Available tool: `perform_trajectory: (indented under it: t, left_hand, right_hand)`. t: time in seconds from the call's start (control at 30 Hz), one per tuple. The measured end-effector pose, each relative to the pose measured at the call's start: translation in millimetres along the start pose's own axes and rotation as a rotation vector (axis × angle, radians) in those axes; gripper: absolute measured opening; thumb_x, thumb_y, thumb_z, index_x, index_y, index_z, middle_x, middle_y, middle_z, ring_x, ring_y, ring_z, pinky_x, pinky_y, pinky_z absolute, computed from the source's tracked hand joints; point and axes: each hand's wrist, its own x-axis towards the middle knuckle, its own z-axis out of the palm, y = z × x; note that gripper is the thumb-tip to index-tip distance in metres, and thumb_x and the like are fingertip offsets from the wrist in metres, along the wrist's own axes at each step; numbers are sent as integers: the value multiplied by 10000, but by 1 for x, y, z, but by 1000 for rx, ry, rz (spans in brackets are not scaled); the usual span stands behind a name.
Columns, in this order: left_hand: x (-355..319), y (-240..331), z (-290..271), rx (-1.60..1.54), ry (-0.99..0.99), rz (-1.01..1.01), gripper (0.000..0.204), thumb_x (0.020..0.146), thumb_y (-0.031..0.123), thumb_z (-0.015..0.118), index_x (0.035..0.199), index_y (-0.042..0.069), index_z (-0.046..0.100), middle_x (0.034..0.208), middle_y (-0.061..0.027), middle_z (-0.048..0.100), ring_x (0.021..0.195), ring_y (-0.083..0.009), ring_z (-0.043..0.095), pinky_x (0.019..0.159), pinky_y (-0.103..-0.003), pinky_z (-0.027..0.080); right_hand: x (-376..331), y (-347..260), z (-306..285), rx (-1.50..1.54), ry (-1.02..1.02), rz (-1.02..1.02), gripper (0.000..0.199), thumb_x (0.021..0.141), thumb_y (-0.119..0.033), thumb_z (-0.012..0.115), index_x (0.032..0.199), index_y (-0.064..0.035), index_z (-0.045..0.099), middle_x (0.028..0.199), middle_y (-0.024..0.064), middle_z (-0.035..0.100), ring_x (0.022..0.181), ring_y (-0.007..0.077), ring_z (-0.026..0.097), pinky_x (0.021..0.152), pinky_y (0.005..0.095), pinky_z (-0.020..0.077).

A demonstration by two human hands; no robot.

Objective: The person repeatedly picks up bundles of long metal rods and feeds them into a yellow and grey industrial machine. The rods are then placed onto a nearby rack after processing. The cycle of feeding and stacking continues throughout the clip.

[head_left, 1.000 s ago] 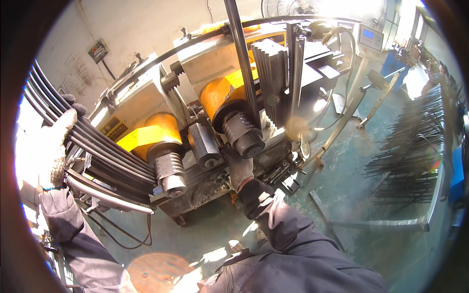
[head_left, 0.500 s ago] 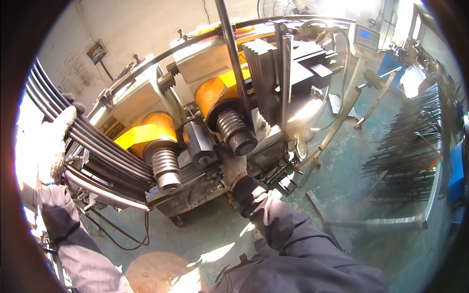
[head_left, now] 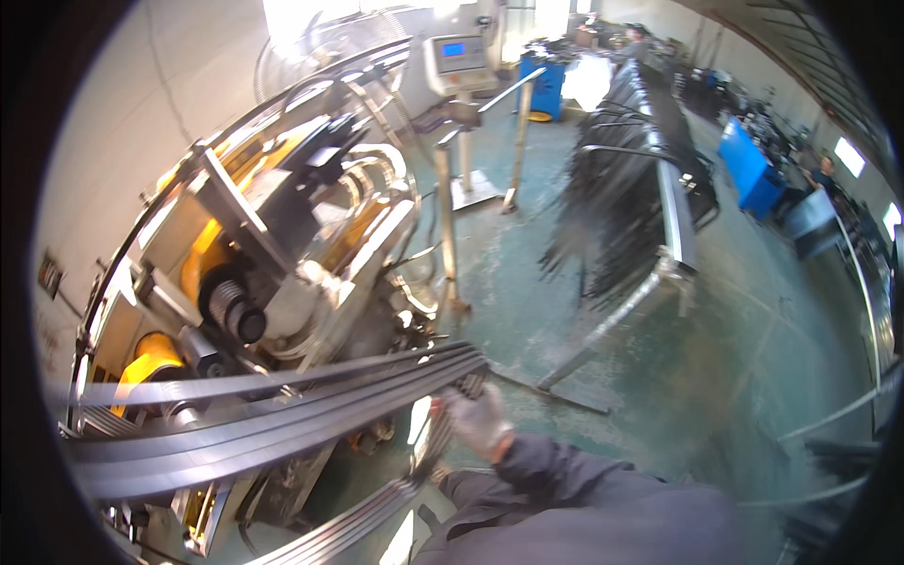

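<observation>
My right hand [head_left: 478, 419], in a pale glove, is closed around one end of a bundle of long dark metal bars [head_left: 282, 419]. The bars lie side by side and run leftward from my hand across the front of the machine. Near my fingers the bundle appears to bend downward, and more bars [head_left: 363, 518] show below, by my legs. My left hand is out of sight. Behind the bars stands a machine with yellow housings [head_left: 155, 358] and dark grooved rollers [head_left: 235, 311].
A rack [head_left: 673, 221] hung with many dark bent rods stands to the right. A control box [head_left: 459, 64] with a lit screen sits on a post beyond the machine. Blue cabinets [head_left: 541, 87] are farther back. Another person [head_left: 821, 174] is at the far right.
My view has swung right. The bars have come off the machine's front, and my right hand has moved from beside the rollers to the bundle's end. My left hand has left view.
</observation>
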Motion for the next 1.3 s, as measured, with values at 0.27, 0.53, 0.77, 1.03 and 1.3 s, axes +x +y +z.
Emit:
perform_trajectory:
  t: [0.27,0.53,0.77,1.03,1.3]
  left_hand:
    - [-320,-147,88,-930,-121,-1430,310,1063,196,656,1240,-16,796,1228,-172,813,1177,-290,755,1094,-422,563]
    - [-453,-114,207,-606,-351,-1707,277,1060,181,620,1217,-33,699,1108,-219,773,989,-454,736,959,-621,600]
    - [-449,-37,262,-601,-145,-1259,187,1039,88,744,1191,-17,715,1045,-165,778,914,-288,800,820,-430,682]
    - [-527,4,193,-439,38,-1353,259,1063,70,729,1299,-12,662,1134,-164,797,954,-268,806,816,-373,670]
    - [-585,-12,-65,-251,706,-1078,275,1041,80,735,1304,11,695,1107,-149,820,916,-247,801,783,-373,643]
  right_hand:
    - [-156,-302,-89,-1325,453,-1481,117,1028,14,642,1118,-11,713,873,83,754,737,175,723,732,359,585]
    - [-10,-580,-175,-1879,554,-1694,269,1080,-294,715,1304,-147,742,1135,239,801,1077,504,761,921,565,604]
    - [153,-729,-224,-2387,936,-1056,546,1157,-597,465,1333,-131,689,1268,215,796,1165,457,772,1001,606,592]
    - [34,-269,-356,-2274,-265,-600,523,1056,-502,605,1327,-69,720,1241,234,806,1151,423,786,1014,539,601]
    - [-91,-77,-383,-2520,-828,174,543,954,-407,746,1322,-8,750,1214,252,816,1138,390,800,1028,472,611]
